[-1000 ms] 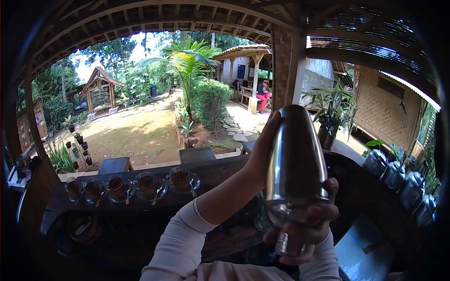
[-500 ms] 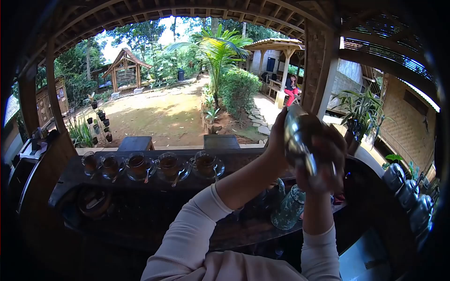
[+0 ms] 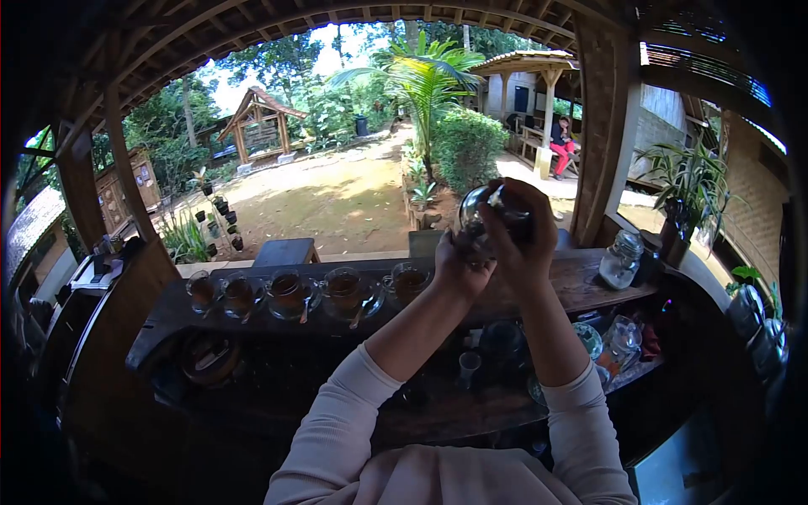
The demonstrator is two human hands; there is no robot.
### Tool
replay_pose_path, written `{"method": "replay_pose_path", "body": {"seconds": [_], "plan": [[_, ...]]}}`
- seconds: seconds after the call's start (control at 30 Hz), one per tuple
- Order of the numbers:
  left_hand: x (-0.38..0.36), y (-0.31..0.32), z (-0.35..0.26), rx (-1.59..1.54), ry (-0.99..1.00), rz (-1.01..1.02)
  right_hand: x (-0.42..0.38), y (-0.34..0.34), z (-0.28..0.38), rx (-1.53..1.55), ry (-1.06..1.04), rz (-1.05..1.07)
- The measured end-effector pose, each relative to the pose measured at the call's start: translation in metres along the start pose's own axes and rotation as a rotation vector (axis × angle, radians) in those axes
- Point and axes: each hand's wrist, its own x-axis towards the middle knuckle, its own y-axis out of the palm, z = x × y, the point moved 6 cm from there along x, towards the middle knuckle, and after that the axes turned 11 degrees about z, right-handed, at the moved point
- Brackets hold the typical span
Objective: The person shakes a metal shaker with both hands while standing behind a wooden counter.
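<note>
Both hands clamped on shaker [image 3: 486,220], raised above counter [image 3: 581,286]: left hand [image 3: 457,268] cupping lower end, right hand [image 3: 523,236] wrapped over top. Polished steel, rigid, likely slick and weighty with liquid; best gripped at both ends. Five cups [image 3: 345,286] lined up left; jar [image 3: 620,261] right.

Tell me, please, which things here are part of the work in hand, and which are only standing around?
In use:
- metal shaker, gripped by both hands
- left hand, under it
- right hand, over its top

Standing around:
- five glass cups of dark drink in a row on the wooden counter
- glass jar at the counter's right end
- potted plant
</note>
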Motion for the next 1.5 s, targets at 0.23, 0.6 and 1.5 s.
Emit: {"method": "replay_pose_path", "body": {"seconds": [0.23,0.6,1.5], "plan": [[-0.066,0.115,-0.075,-0.348,-0.137,0.453,-0.091,0.047,0.100,-0.081,-1.414,0.110],[-0.128,0.064,-0.129,-0.503,0.030,0.143,-0.042,0.118,0.102,0.177,-0.828,0.193],[-0.241,-0.004,-0.214,-0.295,0.464,-0.137,-0.075,0.218,0.129,0.472,-0.866,0.305]]}}
